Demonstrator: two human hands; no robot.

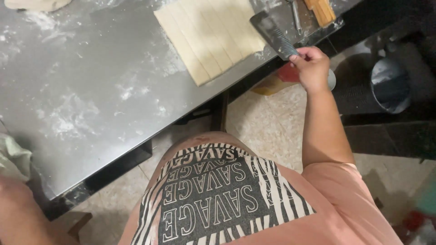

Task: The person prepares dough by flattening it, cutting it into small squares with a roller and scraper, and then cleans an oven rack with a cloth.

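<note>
Right hand grips a dark ridged-handled knife beside pale flat dough, already scored into strips; left hand unseen.

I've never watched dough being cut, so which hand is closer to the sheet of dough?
Right. The right hand holds a dark scraper whose blade rests on the dough sheet. The left arm is far away at the lower-left frame edge.

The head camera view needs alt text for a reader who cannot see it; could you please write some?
The person's right hand grips a dark scraper over a sheet of dough cut into strips on a floured metal table. The left hand is out of view.
</note>
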